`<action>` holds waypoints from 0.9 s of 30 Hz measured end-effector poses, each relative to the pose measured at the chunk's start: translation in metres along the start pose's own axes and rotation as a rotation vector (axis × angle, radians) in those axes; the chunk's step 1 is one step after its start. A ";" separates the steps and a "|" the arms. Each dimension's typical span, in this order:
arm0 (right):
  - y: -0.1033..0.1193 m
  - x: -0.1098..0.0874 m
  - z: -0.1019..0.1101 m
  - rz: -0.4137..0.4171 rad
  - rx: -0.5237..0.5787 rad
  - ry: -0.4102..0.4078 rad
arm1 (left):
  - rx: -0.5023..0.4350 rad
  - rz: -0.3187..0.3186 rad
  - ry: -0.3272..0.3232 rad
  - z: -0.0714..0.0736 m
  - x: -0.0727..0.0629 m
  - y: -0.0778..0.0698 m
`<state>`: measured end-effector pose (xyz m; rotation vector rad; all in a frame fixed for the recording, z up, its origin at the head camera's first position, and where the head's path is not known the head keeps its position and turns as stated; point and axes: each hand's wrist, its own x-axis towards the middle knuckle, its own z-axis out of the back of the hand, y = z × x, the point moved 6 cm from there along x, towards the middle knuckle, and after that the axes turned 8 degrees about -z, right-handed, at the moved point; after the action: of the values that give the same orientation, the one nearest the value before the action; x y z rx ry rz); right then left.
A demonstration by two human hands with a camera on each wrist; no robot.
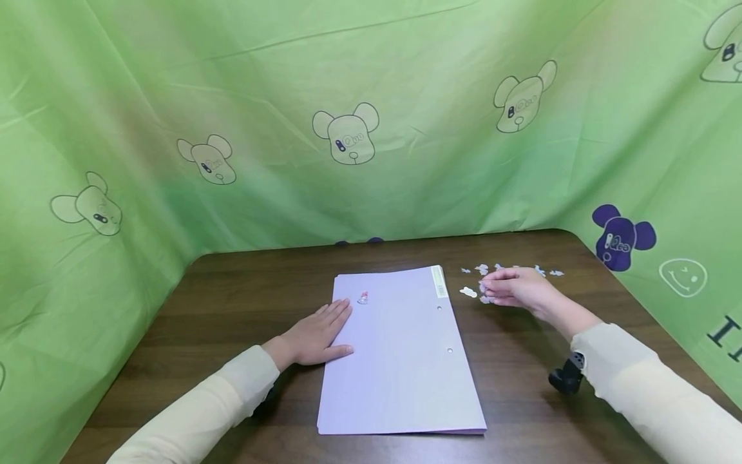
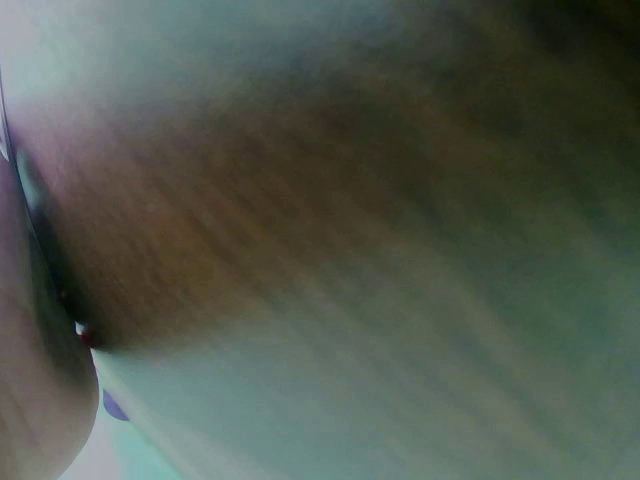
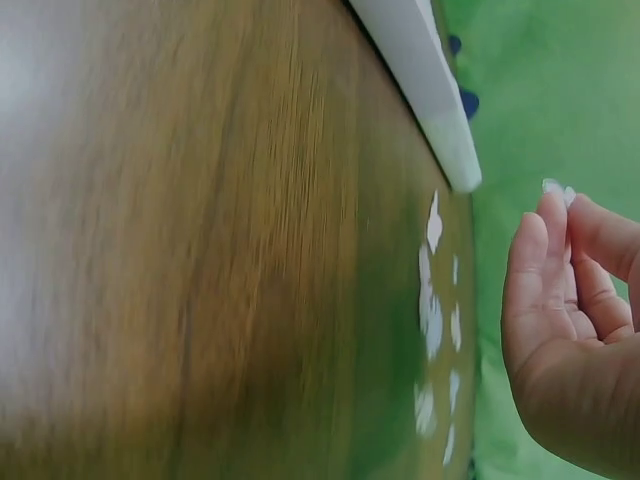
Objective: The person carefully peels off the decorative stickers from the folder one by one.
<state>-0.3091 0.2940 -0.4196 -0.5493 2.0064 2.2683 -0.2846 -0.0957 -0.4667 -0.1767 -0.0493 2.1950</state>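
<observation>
A pale lilac folder (image 1: 400, 374) with two punched holes and a barcode label lies on the table. My left hand (image 1: 321, 332) rests flat with fingers straight on its left edge. Just beyond the fingertips, a small pink-and-white sticker (image 1: 362, 298) sits on the folder. Right of the folder, my right hand (image 1: 518, 288) hovers over a scatter of small cut-out stickers (image 1: 468, 292). Between its thumb and fingertips it pinches a small pale sticker (image 3: 557, 190), mostly hidden by the fingers. The left wrist view is blurred, with part of the left hand (image 2: 40, 400) at its edge.
The dark wooden table (image 1: 243, 290) ends at a green curtain (image 1: 261, 212) printed with bear heads. A black device (image 1: 567, 376) is strapped under the right wrist. More loose stickers (image 1: 556, 273) lie towards the table's back right.
</observation>
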 end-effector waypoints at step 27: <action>-0.030 -0.011 0.087 -0.132 0.024 -0.076 | 0.030 0.030 0.046 0.006 -0.001 -0.005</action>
<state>-0.3094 0.3851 -0.4366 -0.5663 1.9007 2.1526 -0.2803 -0.0936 -0.4600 -0.2123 0.0116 2.2194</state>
